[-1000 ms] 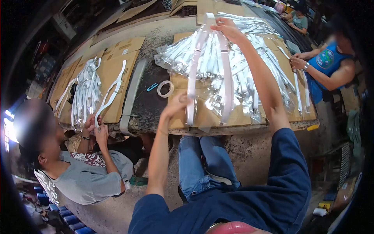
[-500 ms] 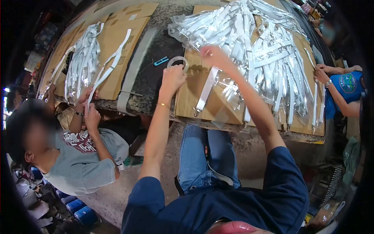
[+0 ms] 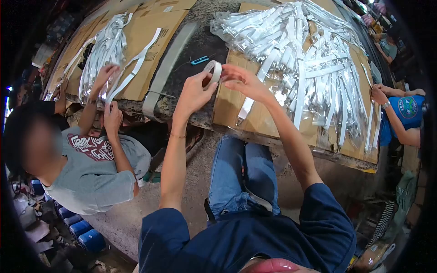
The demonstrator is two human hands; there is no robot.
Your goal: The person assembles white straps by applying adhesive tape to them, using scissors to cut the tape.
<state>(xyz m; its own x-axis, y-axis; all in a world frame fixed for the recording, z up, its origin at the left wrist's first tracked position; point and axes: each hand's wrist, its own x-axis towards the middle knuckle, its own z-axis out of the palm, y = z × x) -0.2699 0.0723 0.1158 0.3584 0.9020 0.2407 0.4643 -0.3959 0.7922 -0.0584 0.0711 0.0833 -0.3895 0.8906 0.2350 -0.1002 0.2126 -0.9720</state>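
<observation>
L cardbd. [image 3: 157,26] cut off @ top; grey-shirt co-worker's head [image 3: 38,141] blurred.

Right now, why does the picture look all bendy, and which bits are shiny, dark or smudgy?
Head view: the table edge bows and the corners go black, probably from a very wide lens; clear plastic over the white straps glares; the space under the table is shadowy; a smudge hides part of the head of the person on the left; the white roll looks fairly sharp.

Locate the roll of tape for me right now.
In the head view, the roll of tape is in the left hand, just left of the right hand and near the blue cutter.
</observation>
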